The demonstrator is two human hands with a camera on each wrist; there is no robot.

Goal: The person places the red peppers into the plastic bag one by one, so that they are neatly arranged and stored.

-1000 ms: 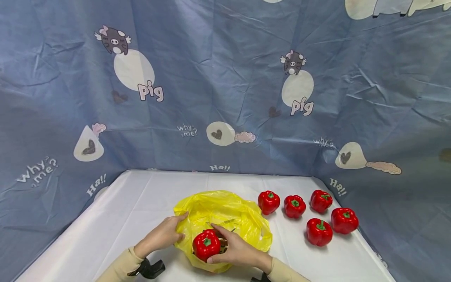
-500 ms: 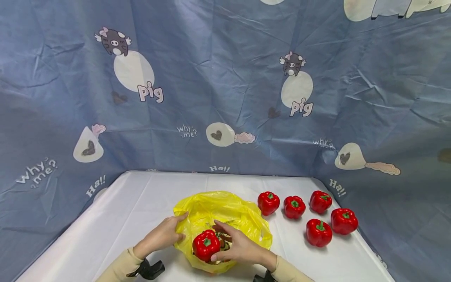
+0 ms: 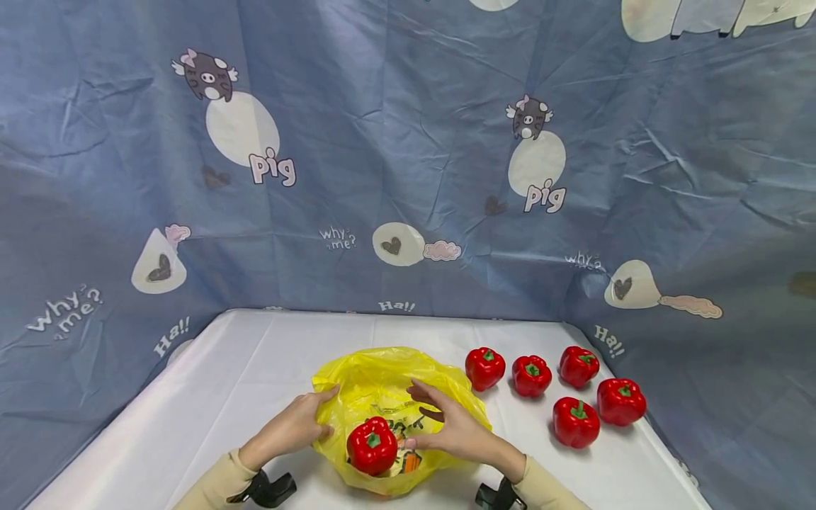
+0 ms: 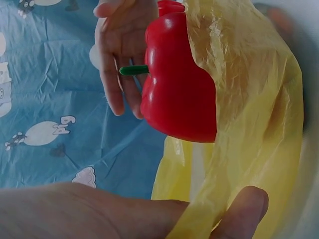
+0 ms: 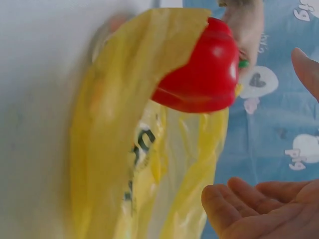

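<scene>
A yellow plastic bag (image 3: 446,397) lies with its mouth spread on the table. Inside its near part sits a red bell pepper (image 3: 372,448), green stem upward; the left wrist view shows this pepper (image 4: 179,84) partly covered by the bag wall. My left hand (image 3: 295,428) pinches the bag's left rim between thumb and fingers. Over the bag's right side, my right hand (image 3: 460,433) has its fingers spread, apart from the pepper and holding nothing. In the right wrist view, the right hand's fingers (image 5: 222,206) stand near the bag's edge.
Several more red bell peppers (image 3: 576,423) stand on the white table (image 3: 255,368) to the right of the bag. A blue printed cloth (image 3: 319,177) hangs behind and at both sides. Each wrist carries a black camera mount (image 3: 270,489).
My right hand has let go of the bell pepper in the bag and moved away to the right, its fingers spreading. My left hand keeps its grip on the bag's rim.
</scene>
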